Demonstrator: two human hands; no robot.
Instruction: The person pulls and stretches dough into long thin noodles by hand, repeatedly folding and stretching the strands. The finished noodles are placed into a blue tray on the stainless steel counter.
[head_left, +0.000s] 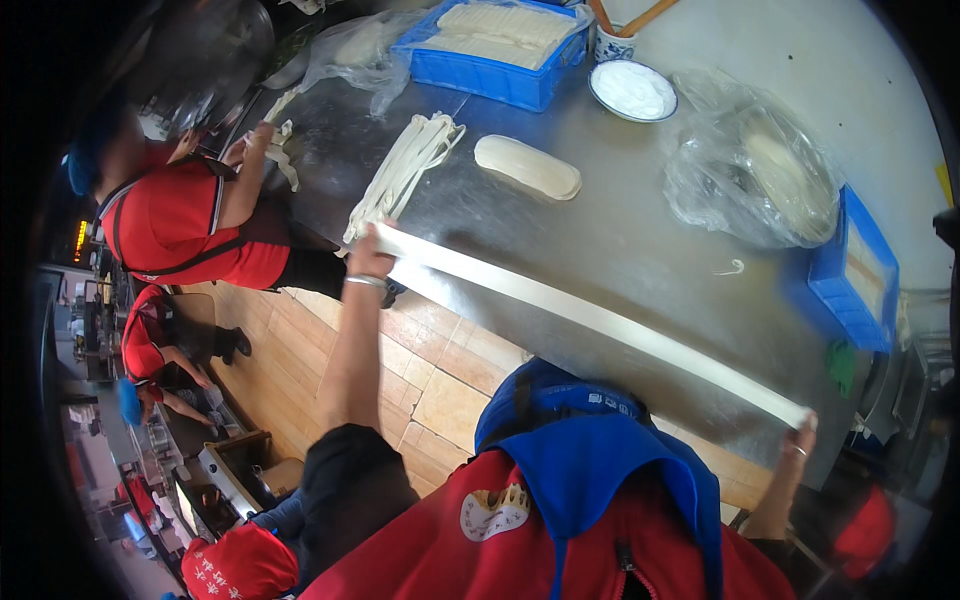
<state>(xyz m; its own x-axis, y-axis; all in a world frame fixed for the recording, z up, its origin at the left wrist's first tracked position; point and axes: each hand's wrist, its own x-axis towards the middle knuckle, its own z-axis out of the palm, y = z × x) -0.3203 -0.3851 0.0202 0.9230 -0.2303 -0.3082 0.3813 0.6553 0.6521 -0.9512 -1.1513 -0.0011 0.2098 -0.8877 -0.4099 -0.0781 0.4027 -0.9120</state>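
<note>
A long flat strip of dough (592, 319) is stretched between my two hands above the front of the steel worktable (525, 247). My left hand (371, 255) grips one end, close to the near end of a bundle of cut dough strips (409, 169). Far out to the right, my right hand (801, 439) holds the other end near the table's front corner. Beyond the stretched strip lies a smooth oblong piece of dough (527, 166). The fingertips of both hands are partly hidden.
Behind are a blue crate (480, 79) of dough pieces, a bowl of white powder (632, 90) and a plastic bag (750, 165) over dough. Another blue crate (855, 277) stands right. A co-worker in red (180, 210) handles dough strips (285, 154) at left.
</note>
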